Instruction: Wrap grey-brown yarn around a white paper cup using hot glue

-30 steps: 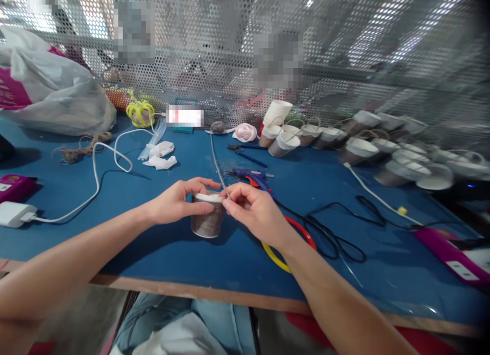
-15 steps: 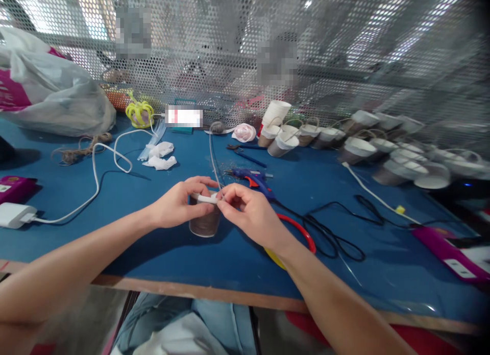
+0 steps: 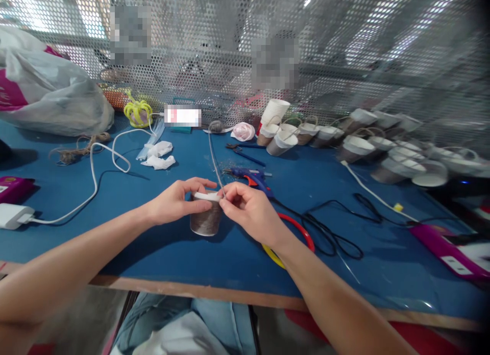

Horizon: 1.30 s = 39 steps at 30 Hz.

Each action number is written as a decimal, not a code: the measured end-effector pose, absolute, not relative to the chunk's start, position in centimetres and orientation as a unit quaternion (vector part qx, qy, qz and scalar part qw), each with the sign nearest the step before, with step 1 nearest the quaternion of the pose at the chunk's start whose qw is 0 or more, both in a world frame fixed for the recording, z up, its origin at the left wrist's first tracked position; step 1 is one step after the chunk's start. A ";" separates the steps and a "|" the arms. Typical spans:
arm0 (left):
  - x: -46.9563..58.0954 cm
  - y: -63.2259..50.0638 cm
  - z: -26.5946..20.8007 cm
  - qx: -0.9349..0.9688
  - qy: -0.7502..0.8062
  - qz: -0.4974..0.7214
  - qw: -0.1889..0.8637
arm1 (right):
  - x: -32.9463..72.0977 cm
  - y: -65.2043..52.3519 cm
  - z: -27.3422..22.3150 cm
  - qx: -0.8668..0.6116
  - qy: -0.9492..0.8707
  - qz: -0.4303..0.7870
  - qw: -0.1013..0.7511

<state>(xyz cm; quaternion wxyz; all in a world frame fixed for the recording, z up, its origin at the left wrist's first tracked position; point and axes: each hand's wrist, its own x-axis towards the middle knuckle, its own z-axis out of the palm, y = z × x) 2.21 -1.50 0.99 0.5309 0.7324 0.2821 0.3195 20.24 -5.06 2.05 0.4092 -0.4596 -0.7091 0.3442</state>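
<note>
A small paper cup (image 3: 205,222) wrapped in brown cord, with a white band around its rim, stands on the blue table before me. My left hand (image 3: 182,200) grips it from the left, thumb against the near side and fingers behind the rim. On the right side of the rim, my right hand (image 3: 245,207) pinches a grey cord (image 3: 214,158) between thumb and fingertips. That cord runs back to a small grey ball of yarn (image 3: 216,126) by the mesh. My fingers hide where the cord meets the cup.
Behind my right hand lies a blue glue gun (image 3: 250,175), with pliers (image 3: 245,153) farther back. A red and yellow ring (image 3: 302,230) sits partly under my right forearm. Several wrapped cups with handles (image 3: 358,146) stand at the right. White cables (image 3: 94,191) and black cables (image 3: 337,237) cross the table.
My left thumb has slid down from the rim onto the cup's near side, showing more of the white band. My right hand keeps its pinch at the rim.
</note>
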 end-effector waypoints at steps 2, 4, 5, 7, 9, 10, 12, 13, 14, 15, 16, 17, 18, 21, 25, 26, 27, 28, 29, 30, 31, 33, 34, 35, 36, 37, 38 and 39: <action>2.3 -1.6 1.1 0.742 0.292 0.320 0.512 | 20.1 -5.1 2.0 -0.461 -0.713 0.337 0.406; 2.4 -1.7 1.3 0.748 0.302 0.321 0.495 | 20.0 -5.1 2.0 -0.461 -0.720 0.329 0.401; 2.4 -1.8 1.4 0.750 0.305 0.322 0.490 | 20.0 -5.2 2.1 -0.462 -0.723 0.322 0.399; 2.4 -1.9 1.5 0.751 0.303 0.324 0.489 | 19.9 -5.3 2.3 -0.465 -0.728 0.311 0.396; 2.3 -1.9 1.6 0.746 0.297 0.325 0.500 | 19.9 -5.4 2.4 -0.466 -0.724 0.318 0.396; 2.3 -1.8 1.5 0.741 0.294 0.325 0.509 | 19.9 -5.4 2.4 -0.464 -0.720 0.328 0.398; 2.2 -1.8 1.5 0.729 0.290 0.324 0.528 | 20.0 -5.3 2.4 -0.457 -0.712 0.349 0.402; 2.2 -1.7 1.4 0.724 0.288 0.324 0.537 | 20.0 -5.3 2.4 -0.455 -0.711 0.355 0.402; 2.2 -1.7 1.4 0.719 0.285 0.325 0.544 | 20.1 -5.3 2.4 -0.453 -0.710 0.357 0.403; 2.2 -1.7 1.4 0.715 0.283 0.326 0.549 | 20.1 -5.2 2.3 -0.454 -0.712 0.355 0.402; 2.2 -1.6 1.4 0.714 0.281 0.328 0.551 | 20.1 -5.2 2.3 -0.456 -0.713 0.350 0.401; 2.2 -1.6 1.3 0.715 0.281 0.330 0.549 | 20.0 -5.2 2.3 -0.459 -0.716 0.342 0.400; 2.2 -1.6 1.3 0.719 0.282 0.331 0.542 | 20.0 -5.2 2.2 -0.462 -0.718 0.335 0.399; 2.3 -1.7 1.4 0.740 0.291 0.322 0.514 | 19.9 -5.2 2.3 -0.469 -0.724 0.317 0.394; 2.5 -1.9 1.7 0.748 0.308 0.316 0.496 | 19.7 -5.3 2.3 -0.474 -0.732 0.297 0.388; 2.6 -2.0 1.8 0.746 0.313 0.319 0.494 | 19.6 -5.3 2.3 -0.472 -0.736 0.293 0.386; 2.6 -2.1 1.9 0.744 0.318 0.320 0.492 | 19.6 -5.4 2.3 -0.469 -0.741 0.290 0.384; 2.7 -2.2 2.0 0.742 0.323 0.321 0.493 | 19.5 -5.4 2.3 -0.466 -0.745 0.286 0.381; 2.7 -2.3 2.0 0.739 0.327 0.322 0.494 | 19.5 -5.4 2.3 -0.464 -0.749 0.282 0.380; 2.7 -2.4 2.1 0.736 0.327 0.324 0.496 | 19.4 -5.5 2.3 -0.462 -0.752 0.278 0.380; 2.8 -2.4 2.2 0.733 0.327 0.326 0.500 | 19.4 -5.5 2.3 -0.460 -0.753 0.276 0.380; 2.7 -2.4 2.2 0.727 0.323 0.327 0.511 | 19.4 -5.6 2.3 -0.460 -0.752 0.280 0.379; 2.7 -2.4 2.2 0.724 0.322 0.326 0.515 | 19.4 -5.6 2.3 -0.461 -0.750 0.286 0.379; 2.7 -2.4 2.2 0.723 0.321 0.325 0.518 | 19.4 -5.6 2.3 -0.462 -0.745 0.293 0.381; 2.6 -2.4 2.2 0.724 0.319 0.325 0.518 | 19.4 -5.5 2.4 -0.463 -0.738 0.303 0.387; 2.6 -2.4 2.2 0.726 0.317 0.326 0.516 | 19.4 -5.5 2.4 -0.462 -0.727 0.315 0.398; 2.5 -2.3 2.2 0.730 0.314 0.327 0.512 | 19.5 -5.4 2.5 -0.459 -0.714 0.330 0.412; 2.5 -2.3 2.2 0.735 0.311 0.327 0.506 | 19.5 -5.3 2.5 -0.455 -0.700 0.349 0.427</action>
